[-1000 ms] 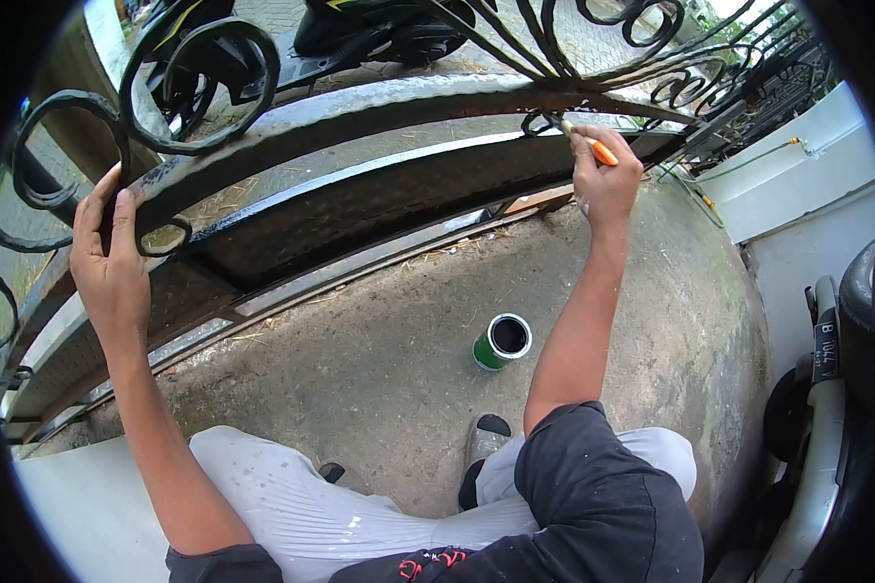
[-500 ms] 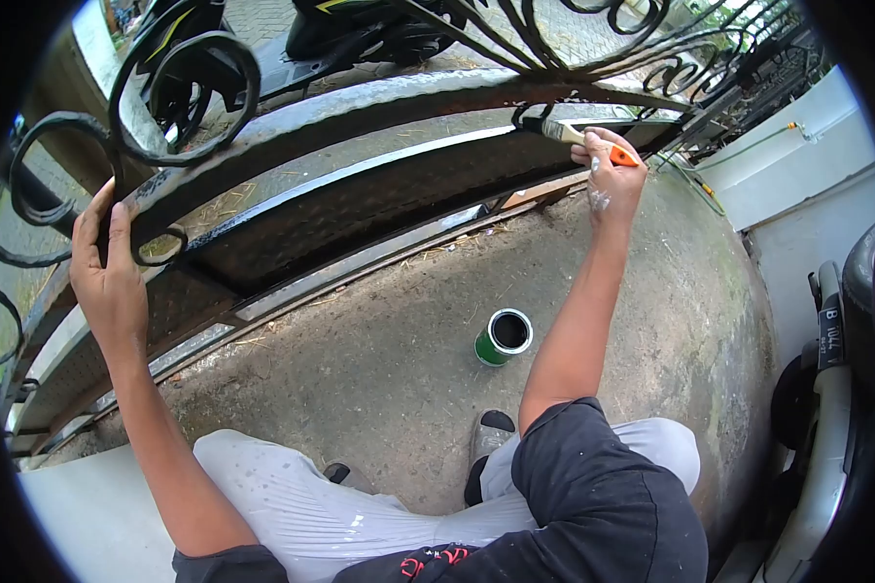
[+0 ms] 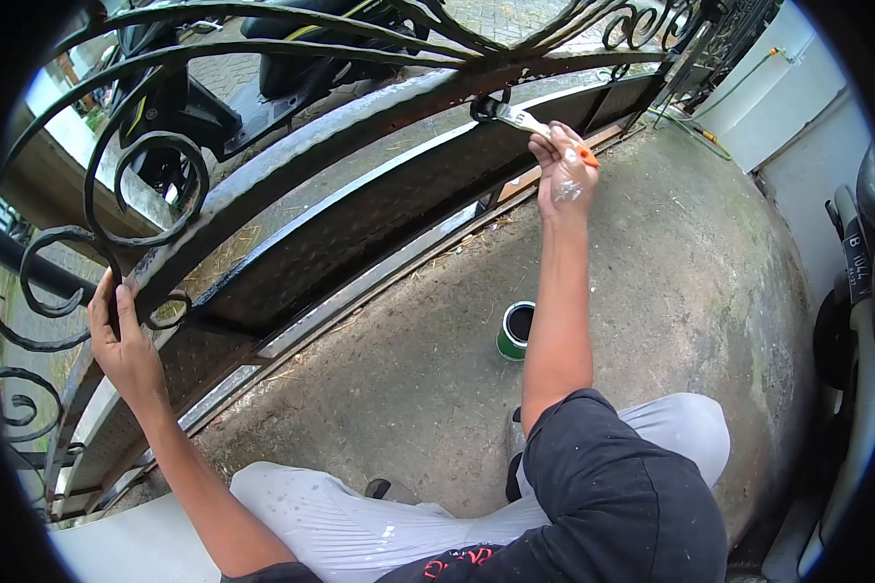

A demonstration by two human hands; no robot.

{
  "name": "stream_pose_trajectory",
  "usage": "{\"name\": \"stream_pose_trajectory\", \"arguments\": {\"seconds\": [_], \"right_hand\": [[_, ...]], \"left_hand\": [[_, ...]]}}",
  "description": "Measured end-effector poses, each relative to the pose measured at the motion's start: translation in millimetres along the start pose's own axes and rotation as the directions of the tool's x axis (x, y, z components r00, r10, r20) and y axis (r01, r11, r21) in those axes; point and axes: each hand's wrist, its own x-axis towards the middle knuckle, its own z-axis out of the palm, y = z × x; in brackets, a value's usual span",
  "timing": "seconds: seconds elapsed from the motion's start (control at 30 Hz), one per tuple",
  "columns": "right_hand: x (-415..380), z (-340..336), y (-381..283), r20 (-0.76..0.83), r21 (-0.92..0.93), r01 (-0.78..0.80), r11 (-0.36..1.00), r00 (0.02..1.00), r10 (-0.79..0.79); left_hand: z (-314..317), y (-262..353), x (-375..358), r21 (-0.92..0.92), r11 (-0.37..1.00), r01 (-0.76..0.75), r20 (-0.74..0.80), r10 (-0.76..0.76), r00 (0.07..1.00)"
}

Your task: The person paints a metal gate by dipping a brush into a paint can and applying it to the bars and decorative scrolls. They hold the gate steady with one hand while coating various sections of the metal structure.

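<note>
My right hand [image 3: 562, 177] pinches a paintbrush [image 3: 523, 120] with a pale ferrule and an orange handle end. White paint smears mark that hand. The brush's dark bristles are at a small black curl under the arched rail of a metal gate [image 3: 360, 115]; whether they touch is hard to tell. My left hand [image 3: 129, 345] is closed around the gate's ironwork at the left, near a scroll [image 3: 156, 189], its fingers partly hidden behind the metal. On the ground below stands an open green can [image 3: 508, 342] of dark paint, partly covered by my right forearm.
Beyond the gate stands a black motorcycle [image 3: 311, 49]. Another vehicle with a number plate [image 3: 857, 257] is at the right edge. A hose [image 3: 705, 138] lies by the white wall [image 3: 797, 92]. My feet rest on the concrete floor [image 3: 671, 282].
The view has shifted, so the gate's upper scrollwork shows more. My right hand stays by the same curl, with the brush handle slanting more steeply. My left hand keeps its hold.
</note>
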Motion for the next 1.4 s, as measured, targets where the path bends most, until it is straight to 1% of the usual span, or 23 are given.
{"name": "stream_pose_trajectory", "arguments": {"seconds": [0.03, 0.13, 0.2, 0.27, 0.33, 0.47, 0.53, 0.57, 0.67, 0.7, 0.73, 0.8, 0.87, 0.93, 0.97, 1.0, 1.07, 1.1, 1.2, 1.27, 1.3, 1.37, 1.4], "right_hand": [[0.3, -4.2, -0.9, -0.099, 0.020, -0.011, 1.000, 0.995, 0.013], [-0.3, -0.6, 10.1, -0.233, 0.017, 0.010, 1.000, 0.972, -0.006], [-0.1, 7.8, 18.1, -0.231, 0.142, -0.018, 0.990, 0.972, 0.051], [3.7, 15.8, 17.5, -0.302, 0.299, -0.070, 0.952, 0.939, 0.164], [5.4, 7.3, 14.1, -0.325, 0.443, -0.051, 0.895, 0.921, 0.213], [-9.8, 3.3, 14.0, -0.438, 0.439, 0.009, 0.898, 0.875, 0.205], [-11.1, 9.3, 26.6, -0.400, 0.415, -0.008, 0.910, 0.896, 0.190], [-9.0, 15.6, 33.0, -0.433, 0.411, -0.005, 0.912, 0.879, 0.200], [-1.5, 27.1, 29.5, -0.379, 0.505, 0.006, 0.863, 0.900, 0.215], [1.3, 26.6, 25.9, -0.395, 0.532, 0.020, 0.846, 0.890, 0.228], [7.0, 17.5, 28.0, -0.412, 0.537, 0.051, 0.842, 0.887, 0.210], [5.0, -5.7, 23.9, -0.363, 0.580, 0.040, 0.813, 0.907, 0.215], [-3.0, -8.2, 25.0, -0.477, 0.453, 0.115, 0.884, 0.869, 0.132], [3.8, -18.3, 42.8, -0.382, 0.443, 0.013, 0.897, 0.907, 0.175], [18.1, -28.2, 54.1, -0.285, 0.473, -0.093, 0.876, 0.925, 0.251], [31.8, -37.1, 65.4, -0.230, 0.465, -0.102, 0.880, 0.945, 0.231], [51.7, -49.4, 57.1, -0.263, 0.453, -0.075, 0.889, 0.941, 0.213], [57.2, -62.0, 44.1, -0.261, 0.468, -0.050, 0.882, 0.946, 0.192], [35.3, -80.8, -16.2, -0.280, 0.410, 0.144, 0.901, 0.960, -0.026], [4.2, -59.2, -61.8, -0.326, 0.317, 0.294, 0.902, 0.926, -0.188], [-18.4, -23.6, -83.0, -0.348, 0.257, 0.389, 0.884, 0.891, -0.291], [-49.9, 34.3, -120.7, -0.090, 0.249, 0.426, 0.870, 0.904, -0.417], [-53.8, 56.5, -138.4, 0.119, 0.309, 0.384, 0.870, 0.892, -0.436]], "left_hand": [[0.0, -3.3, 0.4, -0.027, 1.000, 0.009, 0.004, -0.009, 1.000], [0.8, -1.3, 0.7, -0.033, 0.999, 0.019, -0.002, -0.019, 1.000], [1.7, 0.3, 1.0, -0.015, 1.000, 0.015, -0.011, -0.015, 1.000], [1.6, 0.6, 0.7, 0.000, 1.000, 0.009, -0.018, -0.009, 1.000], [1.4, 0.3, 0.8, 0.000, 1.000, 0.006, -0.011, -0.006, 1.000], [1.5, 0.6, 0.8, 0.016, 1.000, -0.001, -0.019, 0.001, 1.000], [0.2, -1.9, 1.4, 0.053, 0.998, -0.016, -0.007, 0.017, 1.000], [-0.6, -3.4, 2.2, 0.073, 0.997, -0.026, 0.001, 0.026, 1.000], [-1.0, -7.4, 3.1, 0.040, 0.999, -0.021, 0.002, 0.021, 1.000], [-0.4, -6.0, 2.6, 0.043, 0.999, -0.025, -0.001, 0.025, 1.000], [0.4, -2.7, 1.5, 0.048, 0.998, -0.028, -0.007, 0.028, 1.000], [1.8, 1.1, 0.4, 0.034, 0.999, -0.037, -0.013, 0.037, 0.999], [3.3, 0.4, 0.5, 0.018, 0.999, -0.039, -0.029, 0.040, 0.999], [4.4, 22.1, -3.0, 0.154, 0.984, -0.085, -0.046, 0.093, 0.995], [4.0, 26.2, -4.5, 0.143, 0.986, -0.083, -0.082, 0.095, 0.992], [6.2, 25.8, -4.8, 0.124, 0.988, -0.089, -0.114, 0.103, 0.988], [6.7, 21.3, -3.3, 0.071, 0.984, -0.166, -0.154, 0.175, 0.972], [6.6, 23.5, -3.4, 0.034, 0.990, -0.138, -0.150, 0.141, 0.979], [5.9, 24.4, -5.2, -0.032, 0.993, -0.114, -0.152, 0.108, 0.982], [6.3, 17.0, -5.1, -0.013, 0.987, -0.160, -0.162, 0.156, 0.974], [6.5, 15.6, -5.0, 0.018, 0.984, -0.175, -0.168, 0.176, 0.970], [6.7, 14.9, -5.8, -0.018, 0.983, -0.185, -0.214, 0.177, 0.961], [8.7, 16.4, -6.2, -0.043, 0.980, -0.193, -0.235, 0.178, 0.956]]}}
